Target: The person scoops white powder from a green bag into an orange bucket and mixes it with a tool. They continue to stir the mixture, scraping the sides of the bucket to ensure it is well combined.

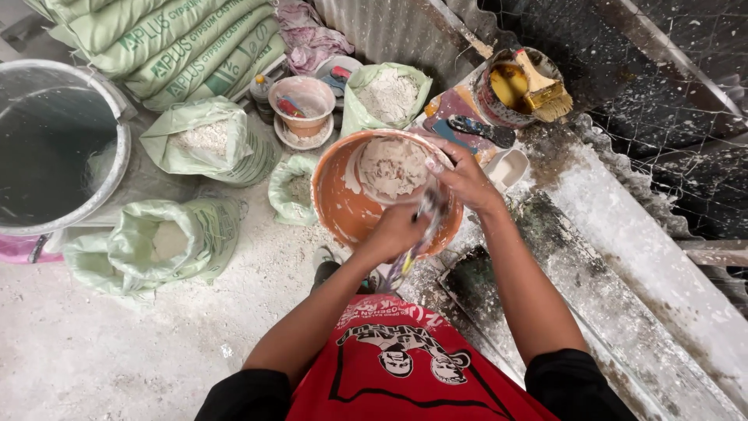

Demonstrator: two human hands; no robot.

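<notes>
An orange basin [343, 210] sits in front of me at the edge of a plaster-spattered bench. Inside it a smaller whitish bowl [357, 173] holds a lump of thick white plaster paste [389, 165]. My right hand [465, 181] reaches over the basin's far right rim, its fingers closed on the edge of the small bowl. My left hand [392, 232] is closed around a mixing tool [428, 209] that is blurred by motion. Its striped handle [399, 267] sticks out below the basin's near rim.
A large grey drum of water [54, 148] stands at left. Open green sacks of white powder [206, 140] [167, 242] [387, 93] ring the basin, with stacked sacks [171, 39] behind. A tin with a yellow brush [538, 87], a scraper [479, 129] and a white cup [508, 168] lie on the bench.
</notes>
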